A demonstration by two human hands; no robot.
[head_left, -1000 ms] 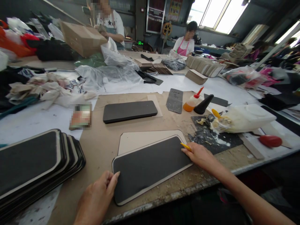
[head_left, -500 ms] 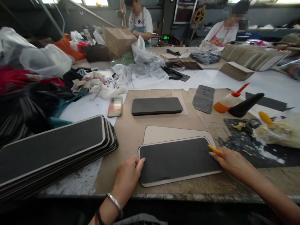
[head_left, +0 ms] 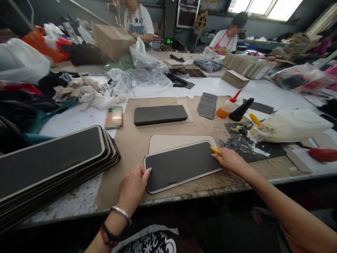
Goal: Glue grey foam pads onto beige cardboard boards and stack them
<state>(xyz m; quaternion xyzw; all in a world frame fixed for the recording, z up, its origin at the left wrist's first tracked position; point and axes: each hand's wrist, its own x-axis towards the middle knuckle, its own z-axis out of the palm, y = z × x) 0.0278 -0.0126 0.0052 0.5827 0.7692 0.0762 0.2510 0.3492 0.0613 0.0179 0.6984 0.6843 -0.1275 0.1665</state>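
A black rectangular panel (head_left: 181, 165) with a pale border and rounded corners lies tilted over a beige board (head_left: 179, 140), whose far part shows behind it. My left hand (head_left: 134, 182) pinches the panel's left edge, thumb on top and fingers at the side. At the right end, my right hand (head_left: 230, 158) is closed around a slim yellow tool (head_left: 215, 150), its tip pointing left over the panel. That hand also touches the panel's right edge, and its lower fingers are hidden. A smaller stack of dark panels (head_left: 160, 114) rests farther back.
Many bordered black panels (head_left: 52, 160) are stacked at left. To the right are a glue bottle (head_left: 225, 108), a black horn-shaped object (head_left: 240, 109), a smeared dark sheet (head_left: 273, 151) and a plastic bag (head_left: 297, 124) with paste. Two people work across the table.
My view has turned to the right, so the table's contents appear farther left and more shows at right. Both hands keep their hold on the panel and the yellow tool.
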